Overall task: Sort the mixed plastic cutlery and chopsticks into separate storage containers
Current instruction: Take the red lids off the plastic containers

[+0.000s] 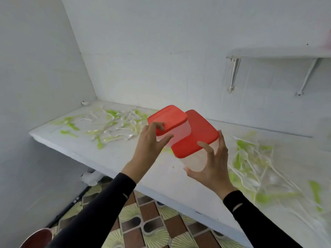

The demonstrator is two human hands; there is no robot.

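Two clear plastic containers with red lids are held in the air above the white counter (125,158). My left hand (152,142) grips the farther container (170,120) at its lid edge. My right hand (213,165) holds the nearer container (195,136), fingers round its clear body and touching the lid. Both containers are tilted and touch each other. Green and white plastic cutlery lies scattered on the counter in a far left pile (111,126) and a blurred right pile (259,167).
A white wall shelf on brackets (279,52) hangs at the upper right. Walls close the counter at the left and back. Patterned floor tiles (152,221) show below the counter's front edge, and a red round vessel (39,238) sits at the bottom left.
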